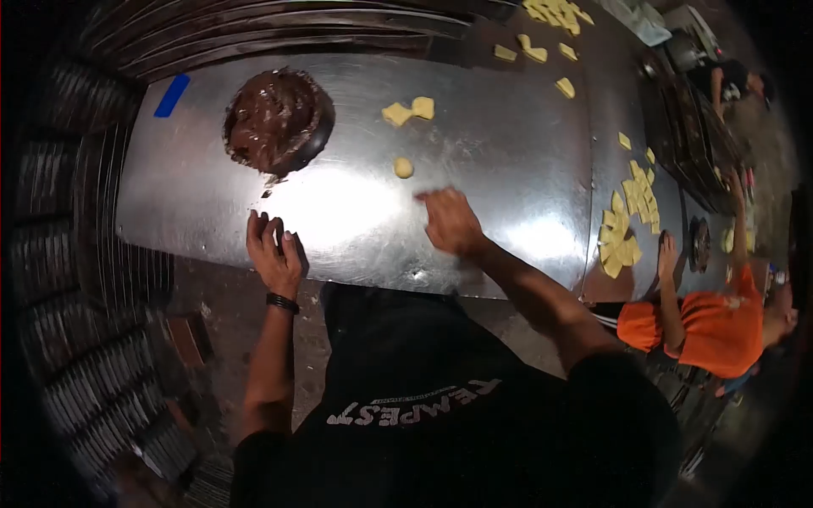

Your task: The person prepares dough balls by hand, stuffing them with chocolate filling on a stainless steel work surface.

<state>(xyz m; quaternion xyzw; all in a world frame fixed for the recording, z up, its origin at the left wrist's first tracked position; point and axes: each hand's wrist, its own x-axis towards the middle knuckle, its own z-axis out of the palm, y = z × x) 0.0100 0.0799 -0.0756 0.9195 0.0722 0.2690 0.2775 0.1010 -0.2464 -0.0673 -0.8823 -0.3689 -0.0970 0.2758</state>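
Observation:
My left hand [275, 254] is at the near edge of the metal table [500, 169], its fingers apart and nothing in them. Above it sits a dark bowl [313, 146] heaped with brown chocolate-like paste [269, 118], with a small smear on the metal below the rim. Over the table's middle is my right hand [455, 224], its index finger stretched out and the others partly curled, holding nothing visible. Just beyond that fingertip, apart from it, lies a round yellow dough ball [404, 168]. Farther back are two flatter dough pieces [409, 111], side by side.
A blue strip [172, 96] lies at the table's far left. More yellow dough pieces [622, 233] are spread to the right, others [555, 15] at the back. A person in an orange shirt [720, 326] works at the right. Stacked trays [93, 372] stand at the left.

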